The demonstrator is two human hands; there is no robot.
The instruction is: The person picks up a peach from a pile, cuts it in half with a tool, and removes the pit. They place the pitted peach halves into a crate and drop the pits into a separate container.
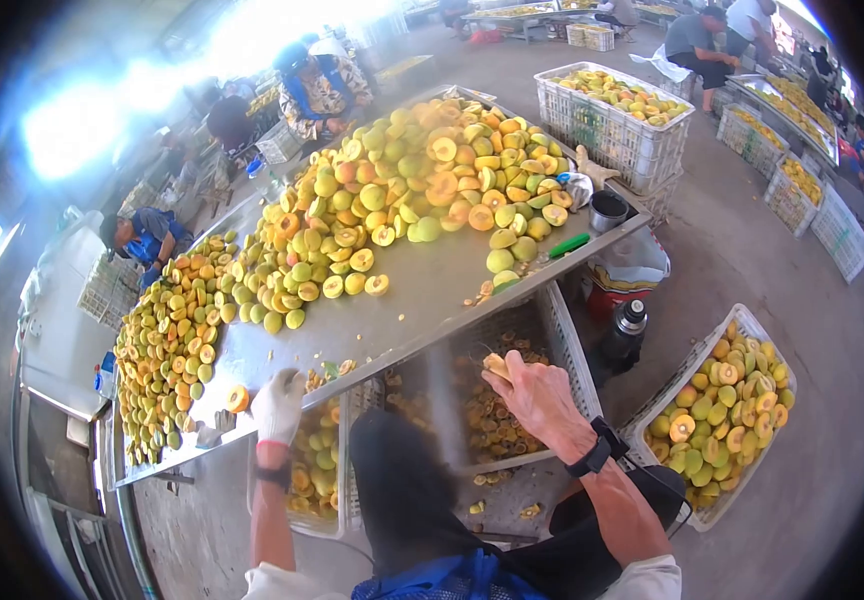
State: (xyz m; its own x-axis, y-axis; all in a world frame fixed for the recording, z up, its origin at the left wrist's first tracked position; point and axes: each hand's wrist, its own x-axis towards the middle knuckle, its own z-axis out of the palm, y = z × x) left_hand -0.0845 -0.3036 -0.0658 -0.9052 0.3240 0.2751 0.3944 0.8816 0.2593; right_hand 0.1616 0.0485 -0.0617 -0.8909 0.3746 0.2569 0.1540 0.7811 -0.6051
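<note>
My left hand (278, 408), in a white glove, is at the near edge of the metal table (352, 345); its fingers are bent down, and what they may hold is hidden. A halved fruit (238, 399) lies just left of it. My bare right hand (532, 391) is closed around a small tool with a light wooden handle (497, 367), over a crate (567, 350) with pits and scraps in it. Piles of yellow-green fruit (352, 190), many cut in half, lie across the table.
A green-handled tool (568, 246) and a dark cup (608, 210) are at the table's right corner. A black flask (624, 330) stands beside it. Fruit crates stand at the lower right (737, 500) and back right (612, 140). Several other people work farther off.
</note>
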